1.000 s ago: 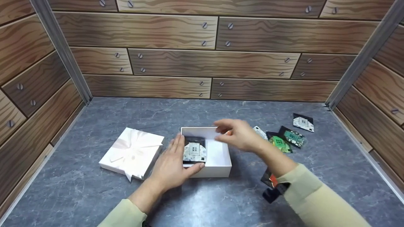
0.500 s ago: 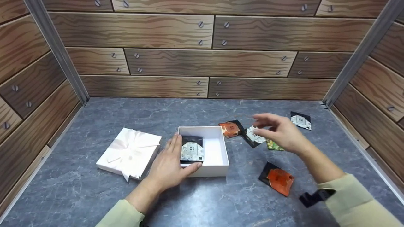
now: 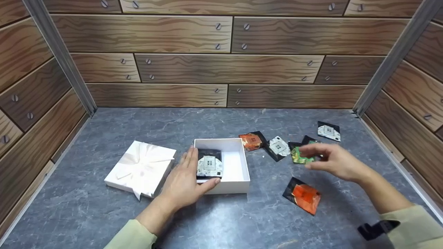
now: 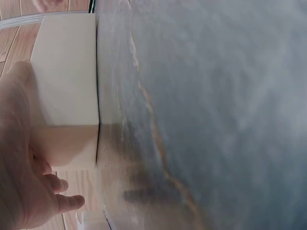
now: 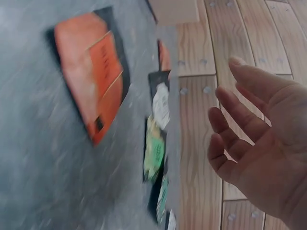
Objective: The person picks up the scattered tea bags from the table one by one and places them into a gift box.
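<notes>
My left hand (image 3: pixel 181 183) rests against an open white gift box (image 3: pixel 228 187), fingers straight along its left side and thumb at the front rim. Inside the box, a black-and-white sachet (image 3: pixel 209 164) lies in the left half. My right hand (image 3: pixel 334 162) hovers with nothing in its grasp, fingers loosely bent, over a green-and-yellow sachet (image 3: pixel 299 156) and a darker green one (image 3: pixel 308 139), which it partly hides. In the right wrist view the palm and fingers show apart from the sachets. An orange-and-black sachet (image 3: pixel 304 197) lies nearer the front, below that hand.
To the left lies the white lid (image 3: pixel 138 169) with its ribbon bow. Behind the box's right corner are another orange sachet (image 3: pixel 252 141) and a white-and-black one (image 3: pixel 278 148). One more white-and-black sachet (image 3: pixel 328 131) lies far right. Wood-patterned walls enclose the table (image 3: pixel 166 121).
My right hand has moved right, from above the box's right rim, past the white sachet, to the green ones, uncovering the orange sachets. The left hand stays at the box.
</notes>
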Demonstrator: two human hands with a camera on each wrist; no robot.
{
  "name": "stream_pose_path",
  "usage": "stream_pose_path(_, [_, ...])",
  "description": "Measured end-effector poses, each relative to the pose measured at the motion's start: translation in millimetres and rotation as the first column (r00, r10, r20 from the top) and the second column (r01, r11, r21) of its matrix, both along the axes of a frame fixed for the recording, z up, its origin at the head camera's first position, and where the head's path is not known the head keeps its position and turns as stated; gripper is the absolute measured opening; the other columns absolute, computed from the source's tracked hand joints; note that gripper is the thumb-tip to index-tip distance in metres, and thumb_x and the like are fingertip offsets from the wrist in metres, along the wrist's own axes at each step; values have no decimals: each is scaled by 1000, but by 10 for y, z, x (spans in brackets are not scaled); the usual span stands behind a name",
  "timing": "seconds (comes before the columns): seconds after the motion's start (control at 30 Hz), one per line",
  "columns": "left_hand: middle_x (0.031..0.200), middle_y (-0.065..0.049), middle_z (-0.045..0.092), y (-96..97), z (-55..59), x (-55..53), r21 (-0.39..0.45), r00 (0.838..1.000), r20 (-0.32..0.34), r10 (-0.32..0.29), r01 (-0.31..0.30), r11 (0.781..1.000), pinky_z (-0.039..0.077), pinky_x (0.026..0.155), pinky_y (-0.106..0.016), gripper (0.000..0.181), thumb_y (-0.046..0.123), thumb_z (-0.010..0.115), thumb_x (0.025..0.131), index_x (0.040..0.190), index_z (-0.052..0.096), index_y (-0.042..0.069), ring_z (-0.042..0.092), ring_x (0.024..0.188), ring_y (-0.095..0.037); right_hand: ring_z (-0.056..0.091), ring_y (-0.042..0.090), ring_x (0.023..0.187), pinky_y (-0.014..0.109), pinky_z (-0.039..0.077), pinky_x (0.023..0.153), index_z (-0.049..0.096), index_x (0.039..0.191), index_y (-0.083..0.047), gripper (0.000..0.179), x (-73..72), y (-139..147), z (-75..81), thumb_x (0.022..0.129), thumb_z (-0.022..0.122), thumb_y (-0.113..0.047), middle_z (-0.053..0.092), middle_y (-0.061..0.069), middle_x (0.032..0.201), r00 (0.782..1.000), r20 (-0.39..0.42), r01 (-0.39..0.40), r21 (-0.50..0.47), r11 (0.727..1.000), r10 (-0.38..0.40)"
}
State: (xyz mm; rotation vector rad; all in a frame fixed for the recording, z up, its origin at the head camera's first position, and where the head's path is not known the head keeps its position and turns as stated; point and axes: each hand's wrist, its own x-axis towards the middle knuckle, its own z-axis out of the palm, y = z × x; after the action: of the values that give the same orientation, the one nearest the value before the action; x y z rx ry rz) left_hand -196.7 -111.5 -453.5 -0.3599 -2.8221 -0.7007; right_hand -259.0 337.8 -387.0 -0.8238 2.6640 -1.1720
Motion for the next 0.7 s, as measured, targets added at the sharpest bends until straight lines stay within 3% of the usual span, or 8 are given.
stream_pose_path(0.1, [169, -28, 29, -5, 0, -1, 3, 1000, 0, -1, 1, 1000, 35, 119, -64, 119, 77, 62, 91, 165, 24, -8, 31, 153, -49, 67, 23, 116, 25, 56, 92, 66, 141, -4, 51, 35, 117, -66, 94, 81, -15, 70, 18, 132, 996, 79, -45, 32, 998, 43])
stream_pose_path(0.23, [169, -28, 28, -9, -1, 4, 9, 1000, -2, -4, 4, 1000, 34, 119, -64, 118, 77, 62, 91, 165, 24, -8, 31, 153, -50, 66, 35, 123, 26, 55, 97, 62, 144, 1, 55, 63, 246, -183, 94, 80, -16, 67, 22, 137, 975, 202, -99, 28, 995, 92])
stream_pose_path(0.47, [169, -29, 28, -8, -4, 9, 8, 1000, -1, -9, 9, 1000, 35, 118, -65, 118, 77, 62, 92, 164, 24, -8, 31, 153, -51, 64, 17, 129, 20, 46, 104, 60, 146, 1, 58, 78, 359, -391, 93, 80, -12, 64, 22, 144, 943, 304, -141, -12, 990, 138])
stream_pose_path(0.7, [169, -29, 28, -5, 4, 5, 3, 1000, -9, -14, 14, 1000, 35, 119, -64, 117, 77, 61, 92, 164, 25, -9, 31, 153, -50, 57, 6, 133, 16, 40, 108, 58, 151, -4, 66, 123, 383, -490, 91, 83, -16, 59, 21, 150, 951, 260, -173, -8, 985, 169])
